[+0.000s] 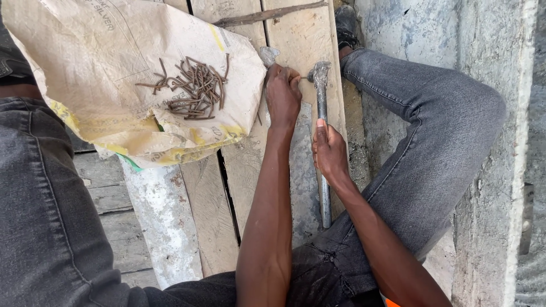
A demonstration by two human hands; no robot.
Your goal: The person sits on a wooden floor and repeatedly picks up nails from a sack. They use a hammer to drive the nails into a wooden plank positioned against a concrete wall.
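Seated on rough wooden planks [210,193], legs in grey jeans [432,131] spread to either side, the left leg cut off by the frame edge, the right knee bent beside a concrete wall [495,170]. One dark shoe [345,25] at the top, only partly in view. Upper left, a crumpled tan paper sack [102,74] spread over the planks, its far corner out of frame, a scrap of green just peeking from under its lower edge. On the sack, a loose heap of rusty nails [193,88], tangled, too many and too small to count. Right of the sack, a metal hammer [322,142] with a long steel shaft, lying along the plank, head pointing away; lower end of the shaft running toward the lap. Right hand [331,152] closed around the middle of the shaft, thumb laid along it. Left hand [282,96] curled tight at the hammer head, fingers pinched on a single nail [303,78], only its tip showing between fingers and hammer head, the rest hidden in the grip. Whether hammer head and nail touch: hard to tell. A grey lump [268,55] just beyond the left knuckles, unclear what it is. A thin dark stick [267,14] lying across the planks at the top.
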